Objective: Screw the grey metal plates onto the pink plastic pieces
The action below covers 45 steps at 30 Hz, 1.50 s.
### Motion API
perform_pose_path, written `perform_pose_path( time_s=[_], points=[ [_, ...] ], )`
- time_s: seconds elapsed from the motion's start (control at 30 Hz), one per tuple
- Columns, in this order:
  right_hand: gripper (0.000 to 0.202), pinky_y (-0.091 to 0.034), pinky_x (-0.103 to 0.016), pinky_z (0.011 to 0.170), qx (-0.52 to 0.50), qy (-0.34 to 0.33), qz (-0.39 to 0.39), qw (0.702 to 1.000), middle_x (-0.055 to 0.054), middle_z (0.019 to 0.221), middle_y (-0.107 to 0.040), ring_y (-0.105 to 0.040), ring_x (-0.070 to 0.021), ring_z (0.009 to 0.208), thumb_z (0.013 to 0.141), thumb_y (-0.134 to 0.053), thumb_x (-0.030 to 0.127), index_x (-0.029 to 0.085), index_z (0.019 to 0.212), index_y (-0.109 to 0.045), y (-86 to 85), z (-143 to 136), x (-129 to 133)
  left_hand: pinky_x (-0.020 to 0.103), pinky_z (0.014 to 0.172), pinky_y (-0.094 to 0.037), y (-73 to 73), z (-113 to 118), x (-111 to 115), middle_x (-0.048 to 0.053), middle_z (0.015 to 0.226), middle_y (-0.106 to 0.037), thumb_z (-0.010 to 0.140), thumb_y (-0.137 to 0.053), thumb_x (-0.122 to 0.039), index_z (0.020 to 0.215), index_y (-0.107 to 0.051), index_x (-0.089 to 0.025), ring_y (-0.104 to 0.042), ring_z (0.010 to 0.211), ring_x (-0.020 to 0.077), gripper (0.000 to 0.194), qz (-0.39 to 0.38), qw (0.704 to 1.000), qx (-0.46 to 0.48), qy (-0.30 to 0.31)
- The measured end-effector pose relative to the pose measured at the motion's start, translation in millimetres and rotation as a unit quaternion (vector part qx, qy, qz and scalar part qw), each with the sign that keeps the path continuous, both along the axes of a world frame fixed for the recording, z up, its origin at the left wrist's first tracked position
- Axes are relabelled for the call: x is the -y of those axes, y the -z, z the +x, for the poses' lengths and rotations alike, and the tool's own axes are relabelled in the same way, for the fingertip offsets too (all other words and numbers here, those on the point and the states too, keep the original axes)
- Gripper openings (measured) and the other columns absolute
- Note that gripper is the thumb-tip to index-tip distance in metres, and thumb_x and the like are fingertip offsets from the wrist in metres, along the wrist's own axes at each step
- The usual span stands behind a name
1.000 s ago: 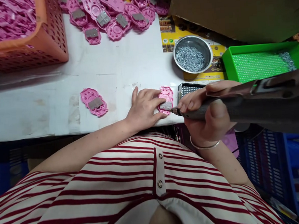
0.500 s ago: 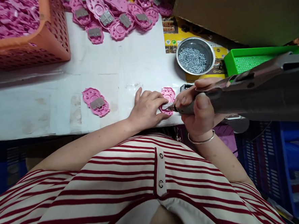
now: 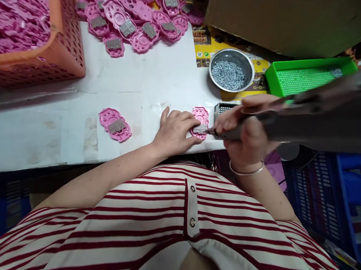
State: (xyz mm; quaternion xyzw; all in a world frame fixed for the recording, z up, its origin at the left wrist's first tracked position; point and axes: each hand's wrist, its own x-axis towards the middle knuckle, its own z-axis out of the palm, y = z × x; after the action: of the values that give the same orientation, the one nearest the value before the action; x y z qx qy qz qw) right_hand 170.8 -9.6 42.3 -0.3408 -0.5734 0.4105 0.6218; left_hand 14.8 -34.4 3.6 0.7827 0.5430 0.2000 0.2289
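My left hand (image 3: 177,131) grips the left edge of a pink plastic casing (image 3: 201,114) that lies on the white tabletop, thumb and forefinger at its metal plate. In my right hand (image 3: 244,133) is a grey electric screwdriver (image 3: 305,121), blurred by motion, its fingers wrapped round the front end. The bit points left at the casing's right side, close to the plate; whether it touches cannot be made out. Another pink casing with a metal plate (image 3: 116,126) lies to the left of my left hand. Beside my right fingers sits a small perforated metal tray (image 3: 223,108), partly hidden.
A metal bowl (image 3: 213,74) of small screws stands beyond my right hand, beside a green tray (image 3: 276,80). Pink casings (image 3: 142,41) are heaped at the back. An orange basket (image 3: 67,56) of pink parts is at far left, a cardboard box (image 3: 283,18) at back right.
My right hand and the screwdriver have drawn slightly back to the right from the casing, uncovering more of the small metal tray. My left hand keeps its hold; the view has shifted a little.
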Motion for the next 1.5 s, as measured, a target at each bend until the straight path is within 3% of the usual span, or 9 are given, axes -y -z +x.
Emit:
perform_pose_path(
  time_s=[0.1,0.2,0.43,0.8,1.0,1.17,1.33,1.5],
  points=[
    [0.016,-0.042,-0.024,0.037,-0.068,0.068,0.131,0.987,0.006,0.058,-0.046,-0.041,-0.0081,0.039,0.082,-0.065,0.043,0.034,0.095,-0.068,-13.9,12.0,4.8,0.059,0.112,-0.024,0.3,2.6,2.9,0.005,0.115,-0.067,0.080,-0.073,-0.049,0.110,-0.070,-0.026,-0.054,0.109,0.0292,0.038,0.006,1.000,0.000,-0.003],
    [0.013,-0.043,-0.023,0.038,-0.066,0.095,0.151,0.982,0.007,0.053,-0.044,-0.041,-0.0076,0.039,0.083,-0.065,0.039,0.031,0.092,-0.069,-16.7,24.9,5.9,0.057,0.111,-0.027,0.6,6.0,6.4,0.006,0.111,-0.067,0.078,-0.075,-0.050,0.108,-0.071,-0.024,-0.054,0.106,0.0289,0.039,0.011,1.000,-0.005,0.000],
    [0.014,-0.043,-0.026,0.039,-0.096,0.110,0.132,0.980,0.005,0.053,-0.049,-0.044,-0.0097,0.040,0.082,-0.065,0.030,0.024,0.093,-0.071,-4.7,31.3,8.7,0.056,0.109,-0.028,6.3,6.1,8.5,0.006,0.111,-0.066,0.078,-0.075,-0.052,0.110,-0.070,-0.024,-0.053,0.105,0.0285,0.043,0.031,1.000,-0.002,-0.003],
    [0.016,-0.043,-0.027,0.044,-0.026,0.109,0.103,0.988,0.005,0.059,-0.046,-0.047,-0.0107,0.044,0.085,-0.062,0.038,0.030,0.098,-0.068,7.4,35.5,8.3,0.056,0.110,-0.027,6.9,5.3,8.9,0.006,0.111,-0.066,0.078,-0.074,-0.054,0.111,-0.069,-0.023,-0.053,0.106,0.0282,0.045,0.030,1.000,-0.004,0.001],
    [0.013,-0.044,-0.024,0.042,-0.073,0.111,0.129,0.983,0.007,0.054,-0.044,-0.045,-0.0088,0.042,0.084,-0.064,0.038,0.029,0.092,-0.069,-11.7,27.9,10.2,0.057,0.110,-0.027,7.8,5.1,7.6,0.006,0.110,-0.066,0.079,-0.073,-0.055,0.111,-0.069,-0.025,-0.054,0.105,0.0283,0.045,0.033,0.999,-0.001,0.003],
    [0.014,-0.043,-0.023,0.041,-0.094,0.058,0.109,0.988,0.007,0.055,-0.041,-0.043,-0.0079,0.041,0.084,-0.065,0.043,0.032,0.092,-0.068,-23.5,11.4,12.1,0.056,0.110,-0.027,6.5,6.2,6.8,0.007,0.113,-0.064,0.079,-0.074,-0.052,0.111,-0.070,-0.023,-0.054,0.108,0.0278,0.043,0.034,0.999,0.008,0.001],
    [0.015,-0.041,-0.025,0.039,-0.050,0.029,0.106,0.993,0.007,0.055,-0.045,-0.041,-0.0088,0.038,0.085,-0.063,0.048,0.037,0.095,-0.066,-9.8,-6.9,6.9,0.055,0.109,-0.028,4.7,7.0,4.7,0.008,0.114,-0.062,0.077,-0.075,-0.053,0.108,-0.070,-0.023,-0.054,0.108,0.0286,0.044,0.029,1.000,0.011,-0.004],
    [0.021,-0.038,-0.024,0.035,-0.035,0.061,0.106,0.992,0.009,0.055,-0.048,-0.037,-0.0071,0.035,0.081,-0.066,0.054,0.039,0.096,-0.062,4.8,-14.9,-2.4,0.056,0.111,-0.026,1.7,7.8,2.5,0.006,0.111,-0.063,0.076,-0.075,-0.052,0.109,-0.069,-0.023,-0.054,0.107,0.0286,0.044,0.007,1.000,0.010,-0.005]
  ],
)
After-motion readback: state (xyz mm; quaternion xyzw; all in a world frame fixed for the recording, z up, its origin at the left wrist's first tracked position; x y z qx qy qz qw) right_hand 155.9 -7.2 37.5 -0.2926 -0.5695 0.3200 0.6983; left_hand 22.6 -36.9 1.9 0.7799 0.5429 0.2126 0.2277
